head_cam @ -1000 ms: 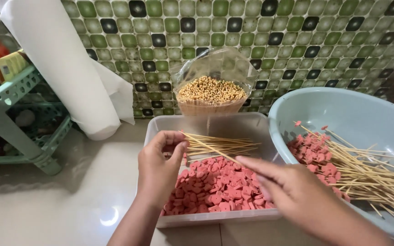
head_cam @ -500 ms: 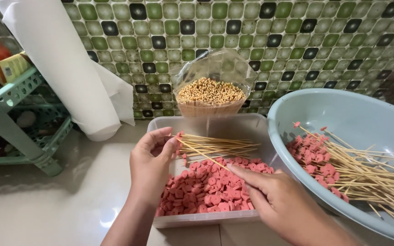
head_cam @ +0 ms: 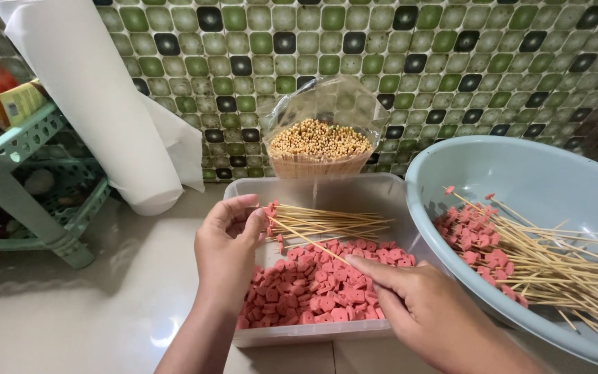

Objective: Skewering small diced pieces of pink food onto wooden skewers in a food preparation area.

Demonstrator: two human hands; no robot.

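Note:
A clear plastic tub (head_cam: 313, 188) holds many small red sausage slices (head_cam: 313, 291) and a loose bundle of bamboo skewers (head_cam: 333, 221). My left hand (head_cam: 226, 249) hovers over the tub's left side, its fingertips pinched around a red piece at the tip of a thin skewer (head_cam: 306, 240). The skewer slants down to my right hand (head_cam: 430, 315), which grips its lower end over the slices.
A pale blue basin (head_cam: 541, 173) on the right holds several finished skewers with red pieces (head_cam: 520, 249). A clear bag of upright skewers (head_cam: 320, 142) stands behind the tub against the green tiled wall. A white paper roll (head_cam: 98, 104) and a green rack (head_cam: 22, 180) are on the left.
Both hands stayed over the tub. My left hand closed its fingertips on the skewer's tip with a red piece, and my right hand shifted slightly lower along the skewer.

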